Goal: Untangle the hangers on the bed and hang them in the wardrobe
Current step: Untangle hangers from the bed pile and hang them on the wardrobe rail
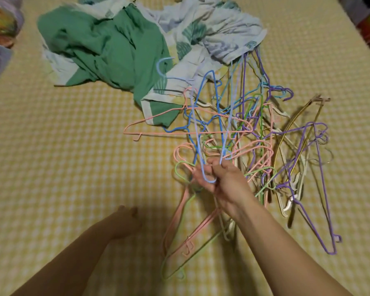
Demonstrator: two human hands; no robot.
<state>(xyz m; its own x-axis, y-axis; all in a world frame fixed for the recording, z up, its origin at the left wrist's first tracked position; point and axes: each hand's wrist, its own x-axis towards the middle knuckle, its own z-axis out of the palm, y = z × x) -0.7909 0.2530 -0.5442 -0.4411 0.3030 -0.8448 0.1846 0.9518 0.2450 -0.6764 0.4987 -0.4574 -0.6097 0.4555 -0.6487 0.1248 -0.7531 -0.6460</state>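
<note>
the right hand [218,180] pinches the hook of a pale blue wire hanger [209,146], lifted from the tangled pile of coloured wire hangers [265,142] on the yellow checked bed [73,146]. the left hand [124,223] hovers near left, seemingly relaxed and holding nothing. a crumpled green and leaf-print cloth [120,43] lies far.
</note>
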